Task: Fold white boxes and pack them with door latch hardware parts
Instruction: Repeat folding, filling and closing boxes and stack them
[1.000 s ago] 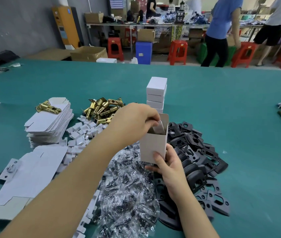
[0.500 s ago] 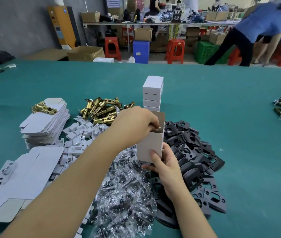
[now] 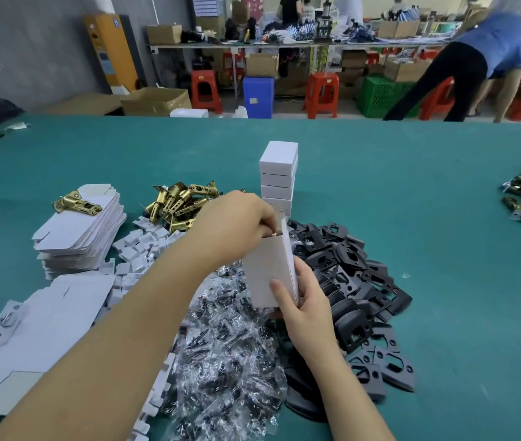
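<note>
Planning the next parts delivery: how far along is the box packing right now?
Done: a stack of closed white boxes stands on the table. In hand: the right hand holds an upright open box while the left hand works at its top. Left: many flat box blanks, brass latches, black plates and bagged parts.

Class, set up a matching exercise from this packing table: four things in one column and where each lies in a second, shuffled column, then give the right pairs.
Things
1. stack of closed white boxes
2. single brass latch
3. black plates
4. open white box

Places
A. on top of the pile of flat box blanks
B. held upright over the table by the right hand, with the left hand at its open top
C. standing on the green table, behind the hands
D. heaped to the right of the hands

Pairs: 1-C, 2-A, 3-D, 4-B
</note>
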{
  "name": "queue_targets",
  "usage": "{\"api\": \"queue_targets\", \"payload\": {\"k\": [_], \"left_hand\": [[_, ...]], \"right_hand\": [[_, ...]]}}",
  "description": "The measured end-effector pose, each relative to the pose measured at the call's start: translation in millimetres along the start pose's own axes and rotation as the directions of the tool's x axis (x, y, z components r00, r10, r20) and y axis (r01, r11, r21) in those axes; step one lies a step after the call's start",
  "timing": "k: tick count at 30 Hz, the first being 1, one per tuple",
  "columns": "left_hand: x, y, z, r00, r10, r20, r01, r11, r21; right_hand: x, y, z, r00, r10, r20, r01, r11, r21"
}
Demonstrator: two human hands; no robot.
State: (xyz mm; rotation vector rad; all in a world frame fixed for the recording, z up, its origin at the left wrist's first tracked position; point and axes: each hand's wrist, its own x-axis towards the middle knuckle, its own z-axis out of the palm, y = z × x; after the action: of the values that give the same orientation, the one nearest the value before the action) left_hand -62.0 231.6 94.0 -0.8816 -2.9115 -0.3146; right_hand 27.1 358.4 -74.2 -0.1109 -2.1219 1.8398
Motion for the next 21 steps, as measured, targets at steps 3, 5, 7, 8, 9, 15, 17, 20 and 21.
{"api": "queue_targets", "payload": {"k": [3, 5, 7, 8, 9, 15, 17, 20, 21], "left_hand": [[-4, -14, -3, 0.998, -0.063, -0.026, 0.059, 0.99, -0.126], [-6, -25, -4, 0.994, -0.093, -0.05, 0.081, 0.977, -0.2], [-8, -32, -4, 0.993, -0.102, -0.062, 0.082, 0.96, -0.269], [-10, -35, -3, 0.993, -0.101, -0.062, 0.079, 0.953, -0.294], [-11, -37, -2, 0.993, -0.1, -0.062, 0.077, 0.949, -0.307], [-15, -45, 4, 0.989, -0.13, -0.071, 0.101, 0.942, -0.32], [-17, -47, 4, 0.988, -0.137, -0.076, 0.106, 0.941, -0.32], [-20, -49, 3, 0.986, -0.14, -0.091, 0.103, 0.939, -0.329], [-21, -49, 3, 0.985, -0.14, -0.105, 0.097, 0.938, -0.333]], "right_hand": [[-2, 0, 0, 0.997, -0.071, -0.007, 0.069, 0.991, -0.114], [-3, -1, 0, 0.997, -0.075, 0.007, 0.075, 0.991, -0.109], [-3, -2, 1, 0.997, -0.074, 0.022, 0.076, 0.992, -0.096], [-3, -2, 1, 0.997, -0.073, 0.027, 0.075, 0.993, -0.095], [-3, -2, 1, 0.997, -0.073, 0.032, 0.076, 0.992, -0.098], [-5, -3, 0, 0.994, -0.097, 0.049, 0.106, 0.964, -0.246], [-5, -1, 0, 0.993, -0.108, 0.053, 0.119, 0.946, -0.301], [-5, 1, 0, 0.991, -0.123, 0.045, 0.131, 0.936, -0.327], [-4, 2, 0, 0.992, -0.122, 0.041, 0.129, 0.938, -0.321]]}}
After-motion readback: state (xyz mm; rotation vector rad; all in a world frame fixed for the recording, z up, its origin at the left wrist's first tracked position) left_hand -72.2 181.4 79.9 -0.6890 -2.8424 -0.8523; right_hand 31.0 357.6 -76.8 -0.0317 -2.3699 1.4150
